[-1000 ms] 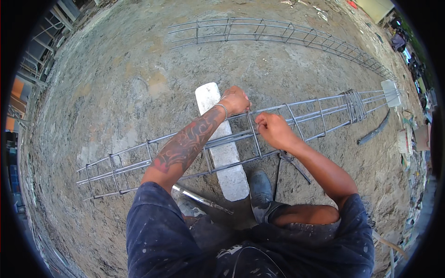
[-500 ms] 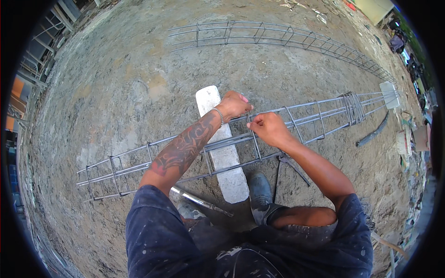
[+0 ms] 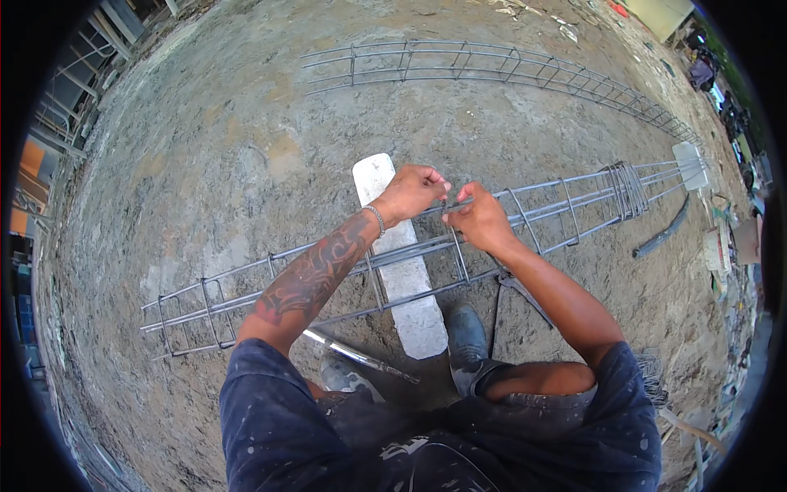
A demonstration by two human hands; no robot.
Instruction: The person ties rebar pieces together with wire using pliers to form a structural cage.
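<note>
A long rebar cage [image 3: 209, 310] of grey bars and square stirrups lies slantwise in front of me, resting across a pale, rough block [image 3: 410, 299]. Over its far top bar my hands almost meet beside a stirrup. My left hand [image 3: 412, 193] is closed in a pinch on a thin tie wire [image 3: 444, 203]; the bracelet and tattooed forearm reach over the block. My right hand [image 3: 482, 221] is curled just right of it, thumb and forefinger at the same wire, their exact grip partly hidden. Pincers [image 3: 507, 281] with spread handles lie below the cage, by my right boot [image 3: 466, 332].
Bunched stirrups [image 3: 626, 193] hang around the cage's right part, near a whitish plate [image 3: 690, 166]. Another cage [image 3: 459, 61] lies farther off on the rough ground. A shiny metal tube [image 3: 361, 356] lies by my left boot [image 3: 340, 373]. A dark pipe piece [image 3: 661, 233] is at right.
My right hand has moved up slightly and its forefinger has lifted toward the left hand. The left hand stays close by at the bar. The whole view has shifted a little.
</note>
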